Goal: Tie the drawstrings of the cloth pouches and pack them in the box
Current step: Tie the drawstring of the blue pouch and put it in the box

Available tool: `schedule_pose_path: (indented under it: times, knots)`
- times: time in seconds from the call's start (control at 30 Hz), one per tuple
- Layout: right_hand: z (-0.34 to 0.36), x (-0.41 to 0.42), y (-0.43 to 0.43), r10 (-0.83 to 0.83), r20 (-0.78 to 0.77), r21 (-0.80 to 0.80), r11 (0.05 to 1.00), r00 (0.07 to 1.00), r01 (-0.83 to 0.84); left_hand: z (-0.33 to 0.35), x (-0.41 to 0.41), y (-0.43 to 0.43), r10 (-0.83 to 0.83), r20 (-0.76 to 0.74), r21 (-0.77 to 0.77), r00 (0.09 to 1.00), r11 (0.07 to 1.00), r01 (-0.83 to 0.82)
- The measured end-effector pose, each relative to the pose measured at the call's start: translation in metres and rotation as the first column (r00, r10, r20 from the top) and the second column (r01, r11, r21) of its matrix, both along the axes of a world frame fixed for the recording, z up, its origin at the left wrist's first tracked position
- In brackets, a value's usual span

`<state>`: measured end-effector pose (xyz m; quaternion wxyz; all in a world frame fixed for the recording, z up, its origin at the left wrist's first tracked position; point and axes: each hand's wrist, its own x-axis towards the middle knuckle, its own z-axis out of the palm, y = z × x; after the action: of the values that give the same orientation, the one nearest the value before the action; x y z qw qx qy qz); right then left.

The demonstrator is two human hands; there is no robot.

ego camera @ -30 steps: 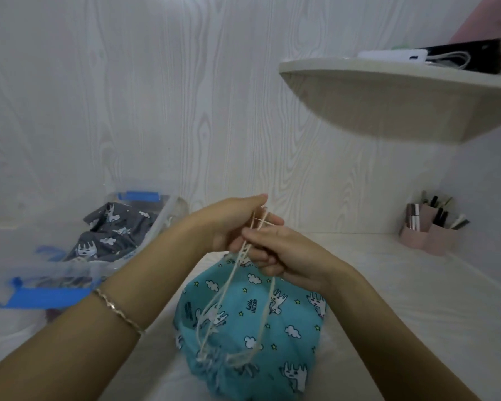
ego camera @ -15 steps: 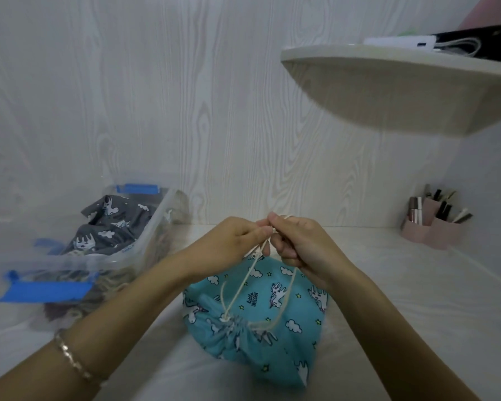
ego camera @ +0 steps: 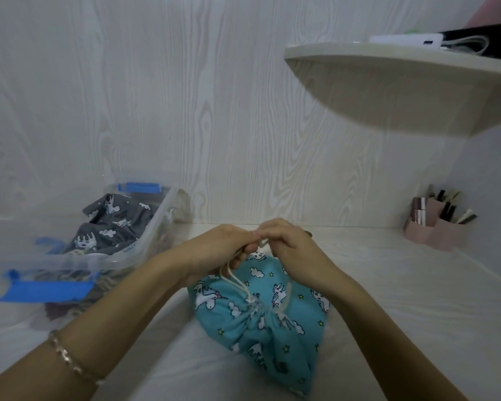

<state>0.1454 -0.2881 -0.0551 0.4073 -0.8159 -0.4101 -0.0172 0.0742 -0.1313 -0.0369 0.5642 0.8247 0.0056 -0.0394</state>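
No writing in the frame can be read.
The teal pouch (ego camera: 261,322) at lower centre is printed with unicorns, clouds and stars. A few small dark marks sit among them just right of the cord (ego camera: 237,282). They may be lettering but are too blurred to read. At the left of the frame, the clear box (ego camera: 159,215) shows a small blue print low on its right-hand wall, also too small to make out. The grey pouch (ego camera: 113,227) inside it shows animal and cloud pictures only. The things on the shelf (ego camera: 388,62) at upper right and in the pink holder (ego camera: 437,230) at the right edge show no legible label.
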Motion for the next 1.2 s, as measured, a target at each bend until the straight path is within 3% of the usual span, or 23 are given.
schedule_pose_path:
  times: [0.1,0.17,0.3,0.4,0.47,0.63,1.07,1.2]
  knots:
    - [0.003,-0.002,0.002,0.129,-0.359,0.157,0.985,0.924,-0.076,0.002,-0.003,0.000,0.009,0.072,0.033,0.997,0.999,-0.012]
    - [0.002,0.000,0.000,0.218,-0.495,0.191,0.972,0.841,-0.139,0.003,-0.005,0.000,-0.003,0.125,0.054,0.992,0.999,-0.004]
    - [0.000,0.000,-0.005,0.403,-0.660,0.251,0.914,0.634,-0.319,0.000,-0.004,0.002,0.071,0.212,0.073,0.975,0.993,-0.089]
    - [0.004,-0.002,-0.010,0.452,-0.685,0.324,0.892,0.571,-0.316,-0.004,-0.001,0.005,0.165,0.204,-0.024,0.965,0.986,-0.164]
    - [0.004,-0.002,-0.011,0.432,-0.678,0.319,0.902,0.595,-0.291,-0.004,-0.002,0.006,0.205,0.187,-0.098,0.961,0.977,-0.189]
    - [0.001,-0.008,-0.005,0.313,-0.574,0.191,0.950,0.757,-0.248,-0.001,-0.005,0.007,0.169,0.193,-0.147,0.967,0.979,-0.142]
    - [0.001,-0.025,-0.001,0.289,-0.436,0.072,0.955,0.852,-0.287,0.000,-0.010,0.008,0.182,0.221,-0.173,0.958,0.974,-0.145]
    - [0.004,-0.033,-0.001,0.254,-0.441,0.136,0.967,0.861,-0.215,0.001,-0.012,0.005,0.203,0.247,-0.160,0.948,0.973,-0.166]
